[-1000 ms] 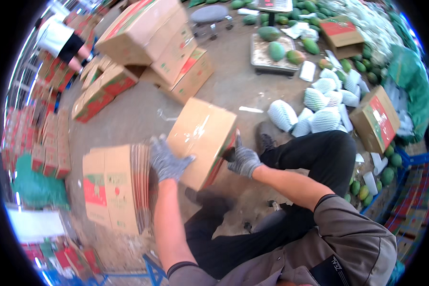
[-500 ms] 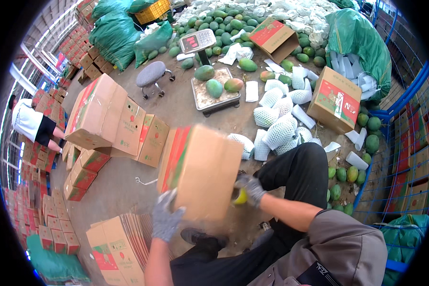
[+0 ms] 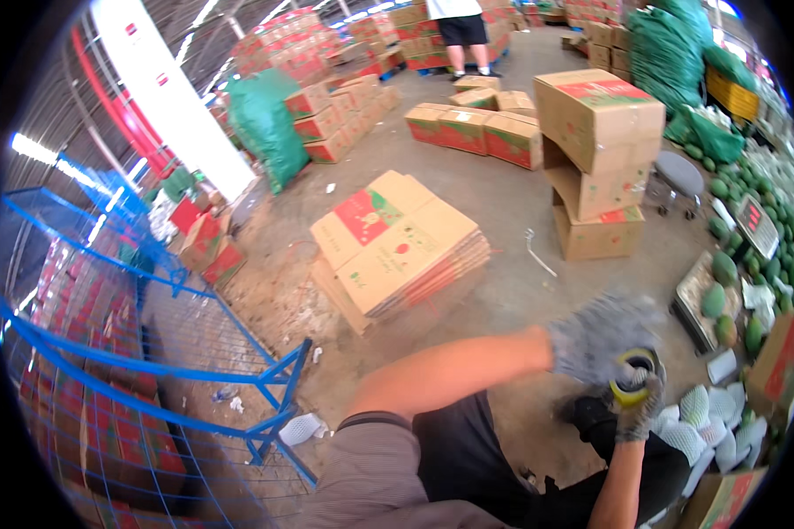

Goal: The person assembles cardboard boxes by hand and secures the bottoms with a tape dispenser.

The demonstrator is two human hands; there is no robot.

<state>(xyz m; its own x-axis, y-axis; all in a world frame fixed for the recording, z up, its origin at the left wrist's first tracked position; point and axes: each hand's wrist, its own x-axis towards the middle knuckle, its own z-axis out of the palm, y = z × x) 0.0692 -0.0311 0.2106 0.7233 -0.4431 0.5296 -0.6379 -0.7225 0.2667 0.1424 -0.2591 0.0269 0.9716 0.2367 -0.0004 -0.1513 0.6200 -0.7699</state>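
Observation:
My right hand (image 3: pixel 641 413), in a grey knit glove, grips a roll of yellow-green tape (image 3: pixel 626 396) over my dark-trousered knee. Just above it, my gloved left hand (image 3: pixel 602 339) reaches across from the left, close to the tape roll. Its fingers are smeared by motion, so whether it touches the tape cannot be made out. To the left of that hand lies a stack of flattened cartons (image 3: pixel 401 242) on the floor.
Stacked cartons (image 3: pixel 602 132) stand ahead, beside a grey stool (image 3: pixel 679 174). Mangoes sit on a scale (image 3: pixel 690 304) at the right, with foam-netted fruit (image 3: pixel 701 423) nearer me. A blue metal fence (image 3: pixel 265 379) runs along the left. A person (image 3: pixel 461 35) stands far back.
The view has swung left. The carton that was between my hands no longer shows there. My left hand has come over beside the tape roll in my right hand.

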